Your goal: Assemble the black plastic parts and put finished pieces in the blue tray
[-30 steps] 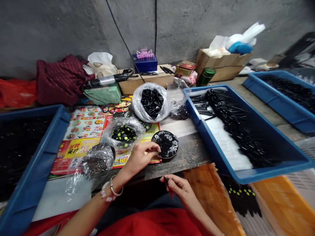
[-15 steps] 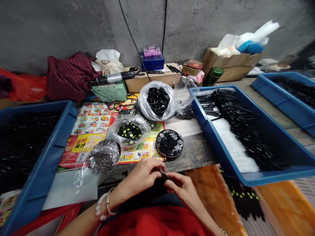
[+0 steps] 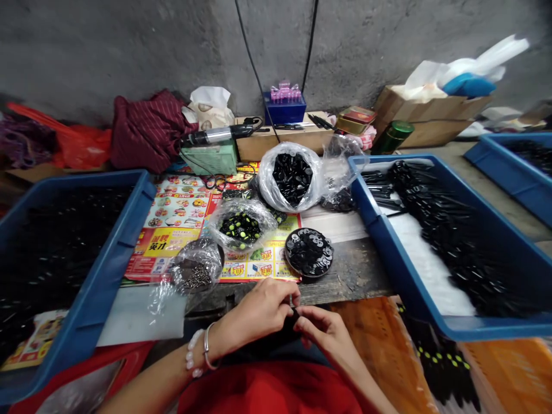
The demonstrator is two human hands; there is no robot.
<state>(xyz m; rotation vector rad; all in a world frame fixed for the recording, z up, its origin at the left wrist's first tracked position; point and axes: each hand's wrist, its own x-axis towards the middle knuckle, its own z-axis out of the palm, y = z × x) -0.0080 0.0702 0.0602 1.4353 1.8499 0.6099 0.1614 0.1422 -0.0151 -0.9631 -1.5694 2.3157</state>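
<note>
My left hand (image 3: 269,305), with a bead bracelet and a metal bangle on its wrist, is closed in a pinch above my lap. Facing it, my right hand (image 3: 321,326) is pinched too, its fingertips almost touching the left ones. Between them is a small dark piece, mostly covered by the fingers; its kind cannot be made out. Just beyond the hands stands a round dish (image 3: 309,275) of flat black pieces. Left of it lie an open plastic bag of black and yellow-green pieces (image 3: 240,228) and a plastic-lined bowl of small metal pins or screws (image 3: 198,275).
A larger bag of black pieces (image 3: 292,177) stands farther back. Blue bins (image 3: 435,322) with black parts flank the bench. A power screwdriver (image 3: 218,135) rests on a green box (image 3: 211,158) near the wall. Below right is an orange crate (image 3: 382,345).
The view has swung left, so the bench things sit farther right in the picture. Both hands stay together at the bench edge, still pinching, with the dark piece now less visible.
</note>
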